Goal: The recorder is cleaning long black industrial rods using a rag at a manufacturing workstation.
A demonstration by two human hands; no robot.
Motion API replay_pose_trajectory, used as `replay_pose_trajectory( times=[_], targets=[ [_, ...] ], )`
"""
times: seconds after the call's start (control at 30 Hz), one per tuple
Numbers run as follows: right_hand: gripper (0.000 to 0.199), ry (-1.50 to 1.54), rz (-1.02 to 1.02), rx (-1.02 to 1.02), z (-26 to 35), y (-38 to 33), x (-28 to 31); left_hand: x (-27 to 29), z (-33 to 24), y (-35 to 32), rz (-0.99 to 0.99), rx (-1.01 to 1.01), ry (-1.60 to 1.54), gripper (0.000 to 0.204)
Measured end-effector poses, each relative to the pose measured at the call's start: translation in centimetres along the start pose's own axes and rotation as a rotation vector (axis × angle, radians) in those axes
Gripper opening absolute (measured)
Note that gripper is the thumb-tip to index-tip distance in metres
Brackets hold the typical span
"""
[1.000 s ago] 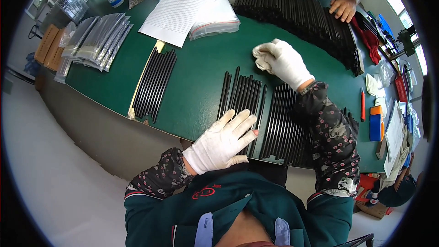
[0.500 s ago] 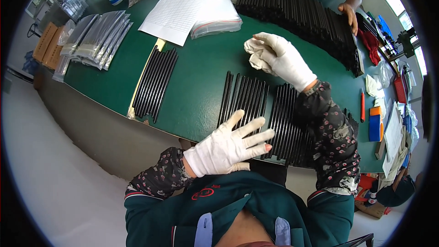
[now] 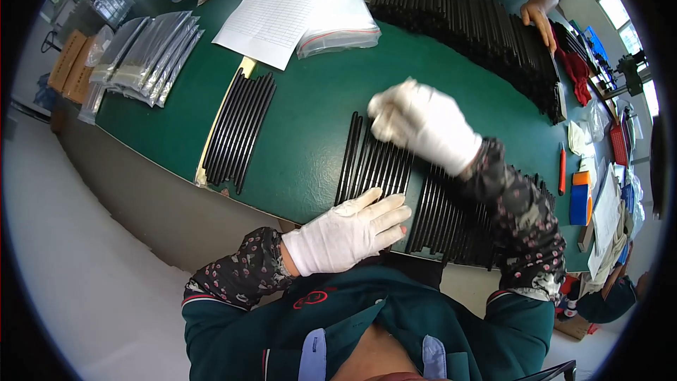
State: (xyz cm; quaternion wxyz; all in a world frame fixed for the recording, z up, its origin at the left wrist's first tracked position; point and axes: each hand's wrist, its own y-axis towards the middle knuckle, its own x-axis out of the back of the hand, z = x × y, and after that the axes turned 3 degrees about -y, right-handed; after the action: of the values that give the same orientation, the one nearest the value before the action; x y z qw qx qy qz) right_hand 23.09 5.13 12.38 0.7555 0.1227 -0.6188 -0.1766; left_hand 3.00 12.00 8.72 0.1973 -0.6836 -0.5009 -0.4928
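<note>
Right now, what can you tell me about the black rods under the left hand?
The rods are slim, straight and glossy black, with light streaks along them; whether metal or plastic, I can't tell. They lie flat on the green table, roughly parallel, pointing away from the person, with a narrow gap near the left side of the group. The gloved left hand appears to rest across their near part, hiding those ends. The blurred right hand covers some far ends; contact there is unclear.
</note>
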Motion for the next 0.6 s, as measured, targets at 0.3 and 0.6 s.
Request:
replay_pose_trajectory(
  times=[0.3, 0.6],
  targets=[
    [0.011, 0.242, 0.027, 0.023, -0.9, 1.3, -1.1, -0.7, 0.1, -0.1, -0.044, -0.028, 0.000, 0.035],
    [0.015, 0.267, 0.139, -0.034, -1.4, 1.7, -1.5, -0.7, 0.0, 0.7, 0.038, -0.060, -0.087, 0.038]
  ],
)
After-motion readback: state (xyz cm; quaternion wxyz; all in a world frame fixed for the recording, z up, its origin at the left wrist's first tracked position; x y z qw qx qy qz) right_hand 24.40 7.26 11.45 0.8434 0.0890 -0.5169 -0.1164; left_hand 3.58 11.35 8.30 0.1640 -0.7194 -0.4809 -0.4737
